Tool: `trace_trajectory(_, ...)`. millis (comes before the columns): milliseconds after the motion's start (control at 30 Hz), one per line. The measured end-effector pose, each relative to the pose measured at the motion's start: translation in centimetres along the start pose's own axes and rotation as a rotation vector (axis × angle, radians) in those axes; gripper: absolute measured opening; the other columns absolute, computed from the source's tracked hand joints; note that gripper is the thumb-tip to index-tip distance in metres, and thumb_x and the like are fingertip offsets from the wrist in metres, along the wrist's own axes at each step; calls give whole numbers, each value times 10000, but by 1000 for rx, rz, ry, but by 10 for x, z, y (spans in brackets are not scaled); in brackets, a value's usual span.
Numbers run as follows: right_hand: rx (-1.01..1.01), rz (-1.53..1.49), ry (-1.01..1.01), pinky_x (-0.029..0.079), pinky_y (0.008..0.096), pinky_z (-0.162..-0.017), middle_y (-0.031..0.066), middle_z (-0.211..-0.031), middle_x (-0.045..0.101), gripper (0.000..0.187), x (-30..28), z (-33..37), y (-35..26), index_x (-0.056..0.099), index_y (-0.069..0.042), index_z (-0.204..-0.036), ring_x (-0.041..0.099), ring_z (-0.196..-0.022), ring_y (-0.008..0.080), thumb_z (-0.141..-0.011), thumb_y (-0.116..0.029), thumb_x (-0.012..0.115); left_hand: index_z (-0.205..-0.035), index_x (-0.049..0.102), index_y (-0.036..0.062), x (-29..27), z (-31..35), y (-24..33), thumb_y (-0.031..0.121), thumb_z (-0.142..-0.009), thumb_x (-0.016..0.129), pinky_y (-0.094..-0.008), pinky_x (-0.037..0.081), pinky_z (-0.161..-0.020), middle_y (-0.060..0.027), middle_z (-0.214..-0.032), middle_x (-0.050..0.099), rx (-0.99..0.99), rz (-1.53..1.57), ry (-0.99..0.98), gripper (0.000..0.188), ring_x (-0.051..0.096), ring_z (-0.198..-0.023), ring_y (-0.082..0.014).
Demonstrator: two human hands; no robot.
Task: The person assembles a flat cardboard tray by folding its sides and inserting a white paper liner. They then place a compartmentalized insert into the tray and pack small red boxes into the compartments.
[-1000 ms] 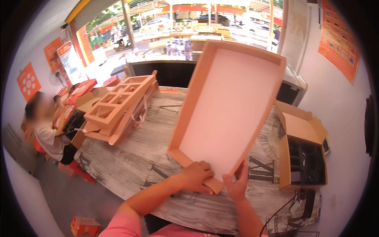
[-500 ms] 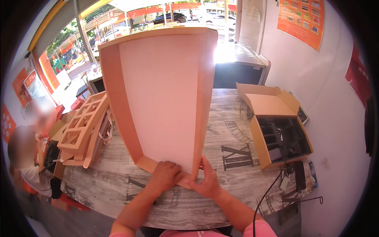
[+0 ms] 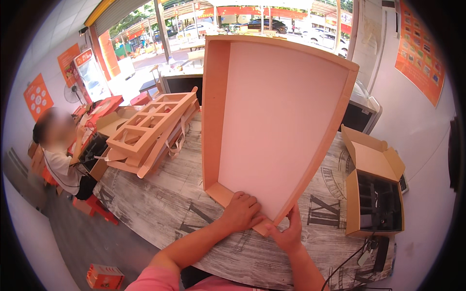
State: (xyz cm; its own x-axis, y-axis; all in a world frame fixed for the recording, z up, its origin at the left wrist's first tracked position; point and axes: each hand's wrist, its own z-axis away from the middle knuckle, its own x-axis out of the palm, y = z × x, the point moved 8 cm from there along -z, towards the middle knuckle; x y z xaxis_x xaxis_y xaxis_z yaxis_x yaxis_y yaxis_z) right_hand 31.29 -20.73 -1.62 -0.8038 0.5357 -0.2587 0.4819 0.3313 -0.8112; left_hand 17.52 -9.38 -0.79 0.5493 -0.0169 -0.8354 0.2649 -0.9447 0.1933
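A large shallow cardboard tray, brown-walled with a pale inner bottom, stands on end before me, its inside facing me. My left hand is closed over its lower wall, fingers curled inward. At the lower right corner my right hand grips the tray, thumb on the near side and fingers around the outer wall. The corner is low over the wood-patterned table; whether it touches, I cannot tell.
To the left lie stacked cardboard pieces, with a divider insert on top. An open carton with black contents stands at right, keys and a cable in front. A person sits beyond the table's left edge.
My view has turned left, so the table and boxes appear shifted right. Both hands keep hold of the tray's lower wall and corner; the tray leans more to the right in view.
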Motion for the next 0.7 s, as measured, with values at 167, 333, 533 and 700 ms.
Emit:
trace_trajectory(167, 30, -37, -3, 553, 418, -1022, 226, -1444, 595, 1133, -1, 3, 7, 274, 126, -1615, 657, -1246, 295, -781, -205, 966, -885, 666, 81, -9, 0, 3, 406, -861, 794, -477, 445, -964, -82, -954, 599, 23, 39, 45, 351, 602, -944, -295)
trace_trajectory(333, 69, -82, 25, 540, 411, -1036, 202, -1451, 593, 1100, -2, 0, 5, 268, 103, -1629, 647, -1253, 271, -811, -184, 945, -890, 640, 69, -19, -2, 5, 420, -865, 799, -502, 454, -977, -92, -986, 632, 71, 72, 153, 386, 620, -972, -305)
trace_trajectory(533, 147, -196, 75, 531, 396, -1044, 166, -1466, 571, 1043, -7, -5, 16, 257, 51, -1654, 630, -1262, 244, -868, -193, 897, -839, 605, 66, -25, 1, 7, 406, -866, 807, -476, 507, -901, -100, -874, 642, 89, 140, 157, 397, 642, -878, -317)
trace_trajectory(700, 243, -328, 139, 519, 382, -1057, 144, -1476, 554, 991, -13, -9, 19, 233, 44, -1662, 611, -1276, 231, -927, -209, 846, -795, 591, 72, -37, 8, 13, 307, -851, 828, -416, 528, -780, -82, -859, 639, 173, 180, 139, 339, 637, -838, -299)
